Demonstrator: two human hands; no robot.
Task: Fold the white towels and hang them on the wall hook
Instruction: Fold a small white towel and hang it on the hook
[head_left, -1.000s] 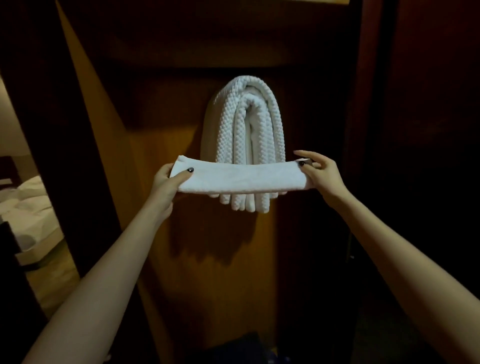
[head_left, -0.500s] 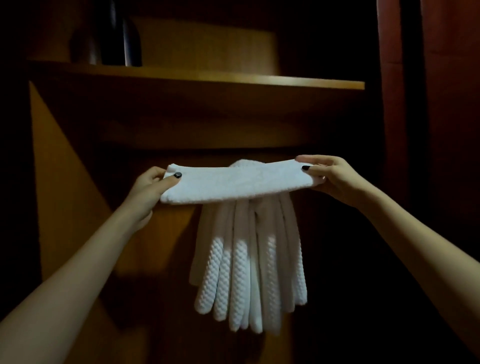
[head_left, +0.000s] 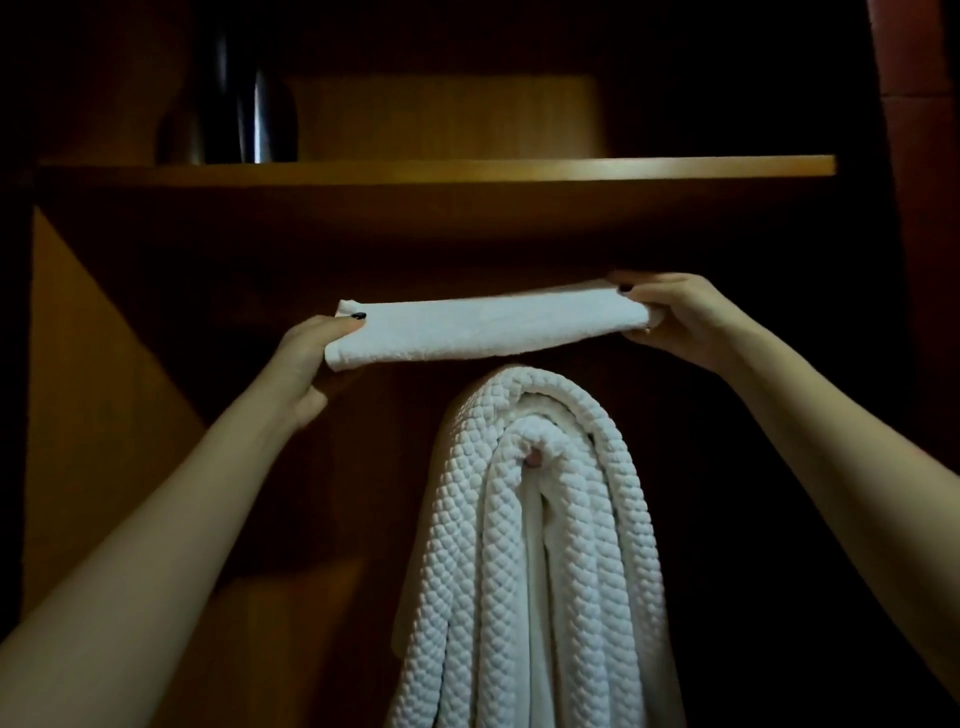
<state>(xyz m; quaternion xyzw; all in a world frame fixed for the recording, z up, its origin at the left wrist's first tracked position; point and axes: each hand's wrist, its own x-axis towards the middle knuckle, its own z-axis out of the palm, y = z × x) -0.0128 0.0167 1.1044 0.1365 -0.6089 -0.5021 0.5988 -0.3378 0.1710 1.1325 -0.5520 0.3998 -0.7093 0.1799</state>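
Note:
A folded white towel (head_left: 488, 327) is stretched flat between my hands, just above the hung towels. My left hand (head_left: 311, 358) pinches its left end, thumb on top. My right hand (head_left: 670, 317) grips its right end. Below it, thick white textured towels (head_left: 524, 561) hang draped over the wall hook (head_left: 533, 457), whose tip peeps out between the folds. The held towel is apart from the hung ones, a little below the shelf's underside.
A wooden shelf (head_left: 467, 169) runs across above my hands. A dark shiny vessel (head_left: 244, 104) stands on its left part. Wooden panels close the alcove at the left (head_left: 93, 389) and behind. Dark red wall (head_left: 914, 156) lies to the right.
Both hands have lifted the folded towel from in front of the hung towels to above their top. The view has tilted up, showing the shelf.

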